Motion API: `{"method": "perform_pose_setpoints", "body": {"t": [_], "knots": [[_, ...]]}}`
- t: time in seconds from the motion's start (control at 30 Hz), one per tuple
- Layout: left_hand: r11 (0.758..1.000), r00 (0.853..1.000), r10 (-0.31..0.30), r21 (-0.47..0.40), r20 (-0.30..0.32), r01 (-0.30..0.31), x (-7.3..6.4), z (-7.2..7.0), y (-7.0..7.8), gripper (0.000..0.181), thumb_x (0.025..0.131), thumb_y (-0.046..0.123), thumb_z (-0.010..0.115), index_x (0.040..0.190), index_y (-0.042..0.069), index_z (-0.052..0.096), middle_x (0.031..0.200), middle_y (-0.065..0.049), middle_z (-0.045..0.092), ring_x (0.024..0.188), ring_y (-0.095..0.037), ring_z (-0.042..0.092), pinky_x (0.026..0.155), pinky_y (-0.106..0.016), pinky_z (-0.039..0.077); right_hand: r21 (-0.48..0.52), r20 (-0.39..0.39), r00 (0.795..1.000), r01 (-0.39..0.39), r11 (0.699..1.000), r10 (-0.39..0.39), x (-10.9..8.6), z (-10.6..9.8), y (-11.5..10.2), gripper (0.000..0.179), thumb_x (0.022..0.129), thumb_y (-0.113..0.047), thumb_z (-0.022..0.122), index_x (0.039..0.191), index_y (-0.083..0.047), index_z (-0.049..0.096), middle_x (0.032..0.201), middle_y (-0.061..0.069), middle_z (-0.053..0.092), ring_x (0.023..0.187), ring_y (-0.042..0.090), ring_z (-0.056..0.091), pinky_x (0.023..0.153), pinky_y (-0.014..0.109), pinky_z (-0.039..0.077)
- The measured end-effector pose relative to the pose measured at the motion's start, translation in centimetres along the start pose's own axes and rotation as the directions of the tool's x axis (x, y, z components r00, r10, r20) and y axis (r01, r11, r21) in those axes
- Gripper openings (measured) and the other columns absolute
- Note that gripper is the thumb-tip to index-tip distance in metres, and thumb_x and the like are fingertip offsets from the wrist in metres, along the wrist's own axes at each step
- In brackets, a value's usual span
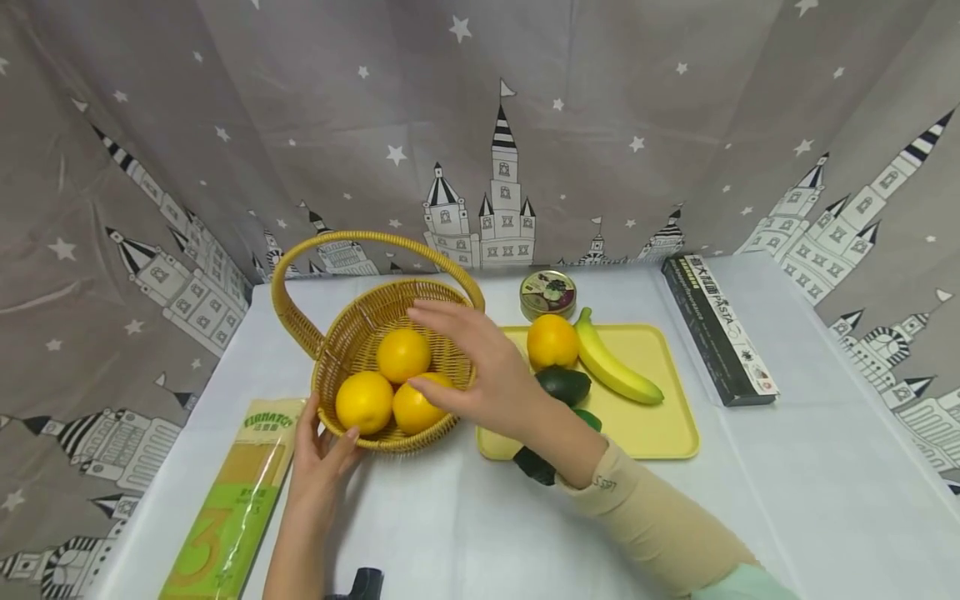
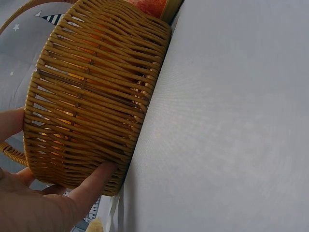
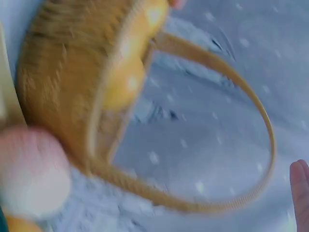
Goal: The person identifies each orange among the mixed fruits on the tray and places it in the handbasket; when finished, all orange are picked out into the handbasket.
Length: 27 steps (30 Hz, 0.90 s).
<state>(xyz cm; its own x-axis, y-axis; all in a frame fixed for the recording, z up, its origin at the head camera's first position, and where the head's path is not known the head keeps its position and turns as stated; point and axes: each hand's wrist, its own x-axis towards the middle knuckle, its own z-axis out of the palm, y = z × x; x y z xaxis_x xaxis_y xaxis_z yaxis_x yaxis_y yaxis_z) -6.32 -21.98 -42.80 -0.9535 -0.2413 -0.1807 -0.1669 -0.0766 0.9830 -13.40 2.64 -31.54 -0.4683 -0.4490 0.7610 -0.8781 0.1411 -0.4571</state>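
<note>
A round wicker basket (image 1: 360, 312) with a tall arched handle stands at the left middle, holding three oranges (image 1: 403, 355). At its front-left rim my left hand (image 1: 318, 467) grips it, thumb over the edge. In the left wrist view that hand's fingers press on the woven outer wall (image 2: 91, 101). My right hand (image 1: 480, 375) hovers over the basket's right side, thumb and fingers spread wide apart with nothing between them. The right wrist view is blurred and shows the basket's handle (image 3: 270, 140) and parts of the hand.
Right of the basket lies a yellow tray (image 1: 667, 433) bearing an orange (image 1: 552, 342), a banana (image 1: 617, 367) and dark green avocados (image 1: 562, 385), partly hidden by my right arm. A round tin (image 1: 548, 293) stands behind it. A pasta box (image 1: 716, 333) lies right, a spaghetti packet (image 1: 232, 508) left.
</note>
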Motion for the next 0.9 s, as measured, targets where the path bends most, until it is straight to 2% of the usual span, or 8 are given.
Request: {"method": "perform_pose_setpoints", "body": {"t": [0.07,0.13,0.2,0.27,0.37,0.5,0.73,0.9], "knots": [[1.000,1.000,0.003,-0.005,0.005,-0.003,0.1,0.0,0.1,0.084,0.098,0.005,0.054,0.155,0.034,-0.001,0.161,0.004,-0.010,0.145,-0.025,0.012,0.095,-0.023,0.047,0.024,-0.084,0.996,0.037,0.999,-0.035,-0.2,-1.6,0.2,0.059,0.081,-0.015,0.075,0.133,0.001,0.051,0.138,0.015,0.050,0.130,0.025,0.044,0.107,0.038,0.041],[1.000,1.000,0.005,-0.009,0.006,-0.005,0.1,0.0,0.1,0.084,0.098,0.005,0.054,0.155,0.034,-0.001,0.161,0.003,-0.010,0.145,-0.025,0.012,0.095,-0.023,0.047,0.038,-0.156,0.988,0.023,0.999,-0.017,-0.5,-3.3,0.7,0.058,0.081,-0.010,0.074,0.132,0.003,0.051,0.137,0.017,0.051,0.128,0.027,0.046,0.103,0.038,0.045],[1.000,1.000,0.001,-0.013,0.003,-0.001,0.1,0.1,0.2,0.084,0.098,0.005,0.054,0.155,0.034,-0.001,0.161,0.004,-0.010,0.145,-0.025,0.011,0.095,-0.024,0.047,0.043,-0.207,0.977,-0.051,0.998,0.059,-0.8,-4.9,1.5,0.059,0.080,-0.005,0.075,0.133,0.003,0.050,0.137,0.016,0.050,0.125,0.026,0.048,0.098,0.036,0.049],[1.000,1.000,-0.003,-0.014,-0.001,0.003,0.1,0.1,0.2,0.084,0.098,0.005,0.054,0.155,0.034,0.000,0.161,0.004,-0.010,0.145,-0.024,0.011,0.095,-0.024,0.047,0.043,-0.244,0.953,-0.173,0.984,0.178,-1.3,-6.3,2.2,0.063,0.080,-0.001,0.076,0.136,0.000,0.049,0.137,0.013,0.050,0.122,0.023,0.050,0.096,0.034,0.050],[1.000,1.000,-0.004,-0.013,-0.004,0.004,0.0,0.1,0.3,0.084,0.097,0.005,0.054,0.155,0.034,0.000,0.161,0.004,-0.010,0.145,-0.025,0.011,0.095,-0.024,0.047,0.040,-0.275,0.889,-0.371,0.928,0.367,-2.3,-8.0,3.6,0.066,0.083,-0.005,0.075,0.142,-0.009,0.047,0.141,0.005,0.047,0.121,0.019,0.050,0.098,0.033,0.049],[1.000,1.000,0.006,-0.022,0.007,-0.006,0.0,0.0,0.3,0.085,0.097,0.004,0.054,0.155,0.034,-0.001,0.161,0.003,-0.010,0.145,-0.026,0.010,0.095,-0.024,0.047,0.049,-0.288,0.796,-0.544,0.838,0.533,-3.9,-9.1,5.5,0.065,0.087,-0.016,0.073,0.145,-0.019,0.044,0.144,0.000,0.044,0.123,0.020,0.048,0.101,0.037,0.047],[0.999,1.000,0.012,-0.040,0.017,-0.012,-0.1,0.0,0.2,0.085,0.097,0.003,0.053,0.155,0.033,-0.001,0.161,0.003,-0.011,0.145,-0.027,0.008,0.095,-0.024,0.047,0.035,-0.184,0.666,-0.731,0.682,0.723,-6.2,-8.6,8.3,0.070,0.088,-0.031,0.072,0.148,-0.017,0.038,0.149,0.004,0.039,0.127,0.030,0.044,0.103,0.046,0.044],[0.999,1.000,0.007,-0.032,0.011,-0.006,-0.1,0.0,0.2,0.085,0.097,0.003,0.054,0.155,0.033,-0.001,0.161,0.003,-0.011,0.145,-0.027,0.008,0.095,-0.024,0.047,-0.062,-0.082,0.580,-0.814,0.577,0.810,-7.2,-7.8,10.1,0.077,0.087,-0.038,0.071,0.150,-0.015,0.034,0.152,0.008,0.034,0.128,0.037,0.042,0.104,0.051,0.042]]}}
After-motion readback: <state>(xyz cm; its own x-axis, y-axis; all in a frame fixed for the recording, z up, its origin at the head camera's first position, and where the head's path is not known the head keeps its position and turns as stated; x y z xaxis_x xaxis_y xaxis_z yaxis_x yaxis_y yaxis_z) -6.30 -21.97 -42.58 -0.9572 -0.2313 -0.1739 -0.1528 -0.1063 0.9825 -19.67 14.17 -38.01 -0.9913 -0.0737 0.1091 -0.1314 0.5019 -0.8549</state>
